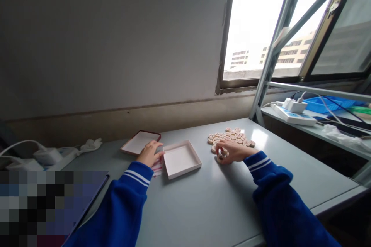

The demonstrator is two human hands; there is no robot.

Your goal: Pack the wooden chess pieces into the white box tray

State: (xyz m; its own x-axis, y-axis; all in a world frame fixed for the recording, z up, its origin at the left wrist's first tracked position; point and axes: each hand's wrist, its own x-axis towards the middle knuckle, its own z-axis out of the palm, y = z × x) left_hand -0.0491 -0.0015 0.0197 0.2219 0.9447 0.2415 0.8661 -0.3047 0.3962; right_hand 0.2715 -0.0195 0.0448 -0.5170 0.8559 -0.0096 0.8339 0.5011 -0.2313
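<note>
Round wooden Chinese chess pieces [233, 136] lie in a close cluster on the grey table. My right hand [232, 150] is at the near side of the cluster, thumb and fingers closed around a single chess piece [220, 158] at the table surface. An open white box [182, 160] stands left of the pieces, its inside showing bare. Beside its left wall is my left hand [150, 154], fingers apart, the thumb at the rim. Behind that hand lies the box lid [142, 141], inner side up with a dark red edge. Red-and-white paper [157, 168] shows partly under my left hand.
At the left, a power strip [65, 156] with white plugs and a cable sits near a dark, pixelated object [52, 208]. To the right, a metal rack post [261, 96] rises by a shelf with another power strip [294, 114] and a blue tray [330, 104]. A wall [116, 46] bounds the back.
</note>
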